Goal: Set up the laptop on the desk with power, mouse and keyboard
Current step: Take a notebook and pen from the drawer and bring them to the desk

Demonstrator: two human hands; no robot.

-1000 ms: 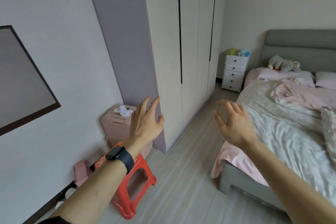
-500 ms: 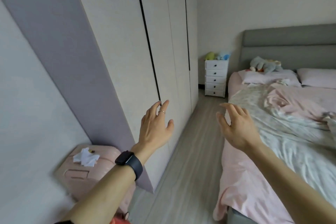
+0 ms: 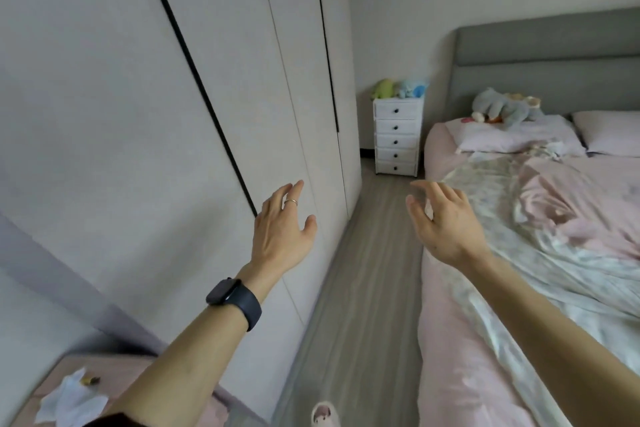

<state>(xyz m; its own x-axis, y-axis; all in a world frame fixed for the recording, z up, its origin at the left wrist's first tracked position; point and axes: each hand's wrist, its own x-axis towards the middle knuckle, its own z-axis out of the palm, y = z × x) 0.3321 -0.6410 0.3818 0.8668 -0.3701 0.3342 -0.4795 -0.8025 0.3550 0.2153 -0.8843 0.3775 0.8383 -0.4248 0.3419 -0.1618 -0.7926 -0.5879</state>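
The left hand [image 3: 282,232] is raised before the pale wardrobe [image 3: 207,114] at the left, fingers straight and spread, grasping nothing; whether it touches the door cannot be told; a dark watch [image 3: 235,300] sits on its wrist and a ring [image 3: 291,202] on one finger. The right hand [image 3: 446,222] hangs above the near edge of the bed [image 3: 485,374] at the right, fingers loosely bent, released and empty. Grey floor [image 3: 363,288] runs between wardrobe and bed to a white drawer chest [image 3: 396,135] at the far wall; a pink case [image 3: 104,366] with a crumpled tissue [image 3: 69,402] lies near left. Where the laptop is cannot be told from this view.
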